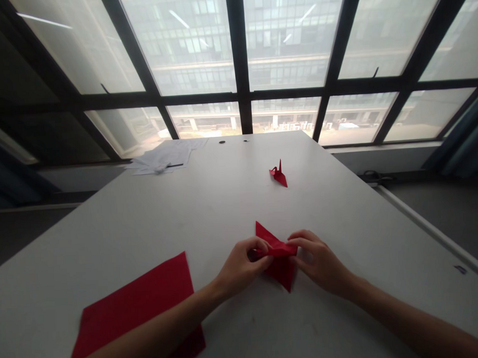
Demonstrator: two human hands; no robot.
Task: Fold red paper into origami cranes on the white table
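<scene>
A partly folded piece of red origami paper [282,271] is between my hands, just above or on the white table. My left hand [244,260] pinches its left side between thumb and fingers. On the opposite side, my right hand [318,260] grips the right edge the same way. Two pointed flaps stick out, one away from me and one toward me. Beneath my left forearm lies a flat red sheet of paper [149,292], partly covered by the arm. Farther off stands a finished red paper crane [278,176].
The white table [209,211] reaches toward a wall of windows [281,42]. White papers [163,155] with a dark pen-like object on them lie at the far left. A round dark spot [222,142] sits near the far edge. Blue curtains [465,140] hang at the sides.
</scene>
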